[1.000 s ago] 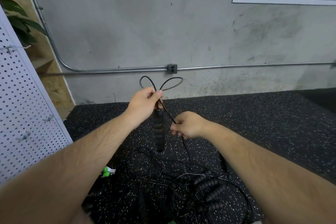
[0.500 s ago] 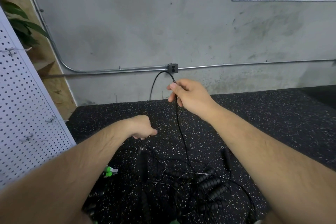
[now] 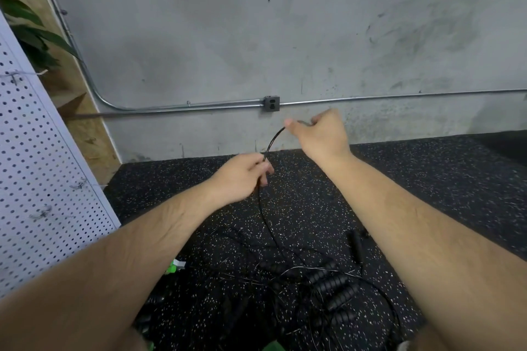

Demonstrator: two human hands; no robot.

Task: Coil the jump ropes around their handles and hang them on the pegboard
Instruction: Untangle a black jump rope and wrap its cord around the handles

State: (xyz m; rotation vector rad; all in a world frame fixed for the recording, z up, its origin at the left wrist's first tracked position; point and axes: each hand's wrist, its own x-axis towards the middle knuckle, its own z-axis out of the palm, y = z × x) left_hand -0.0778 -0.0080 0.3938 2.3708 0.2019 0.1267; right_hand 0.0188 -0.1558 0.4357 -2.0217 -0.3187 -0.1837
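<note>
Two pinching grips, left hand [image 3: 242, 177] low, right hand [image 3: 322, 135] high, on rope [image 3: 272, 140] slanting up-right.

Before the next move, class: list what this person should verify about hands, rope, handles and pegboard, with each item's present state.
1. Left hand grips the rope: ok.
2. Right hand pinches the same rope higher up: ok.
3. Rope clear of the tangle below: not ok, it runs into it.
4. A handle in hand: not ok; handles lie on the floor.
5. Which handle is this rope's: cannot tell.
6. Pegboard hook bare: ok.
</note>
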